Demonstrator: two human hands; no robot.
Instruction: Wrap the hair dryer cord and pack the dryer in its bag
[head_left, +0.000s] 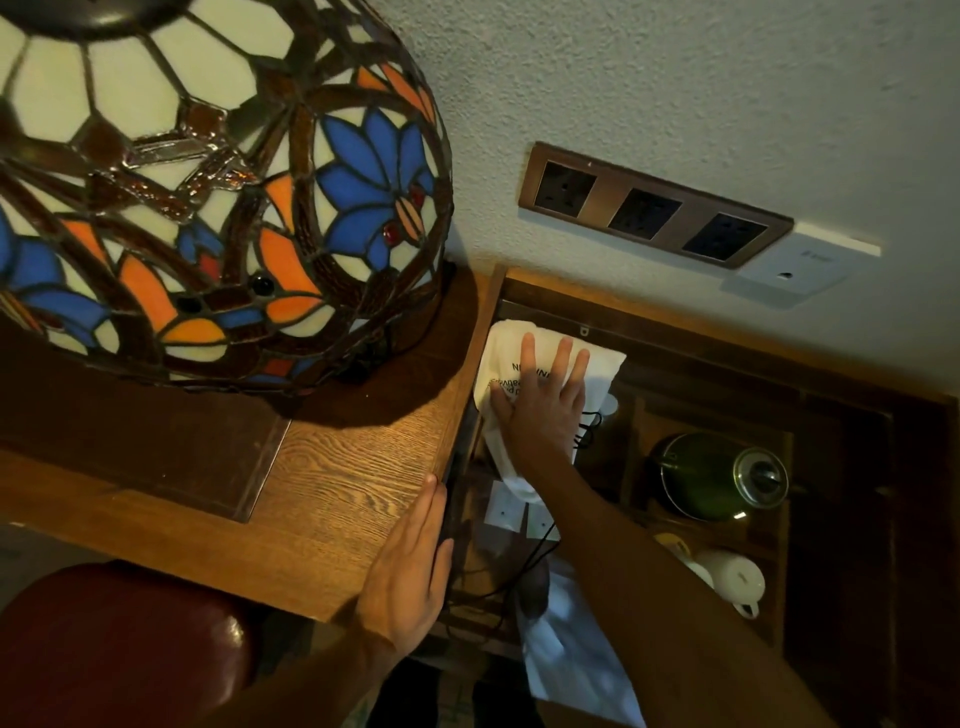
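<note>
A white cloth bag (511, 358) with dark printed lettering lies in a sunken wooden compartment (675, 332) beside the desk. My right hand (543, 400) rests flat on the bag, fingers spread, palm down. A short loop of black drawstring or cord (589, 428) pokes out at the bag's right edge. A thin black cord (535, 553) runs lower down under my right forearm. The dryer itself is hidden. My left hand (410, 566) lies flat against the desk's right edge, holding nothing.
A large stained-glass lamp (208, 182) fills the desk (337, 478) at the left. A green kettle (719, 475) and white cups (732, 579) sit in compartments to the right. A triple wall socket (654, 205) is above. A red chair back (119, 644) is lower left.
</note>
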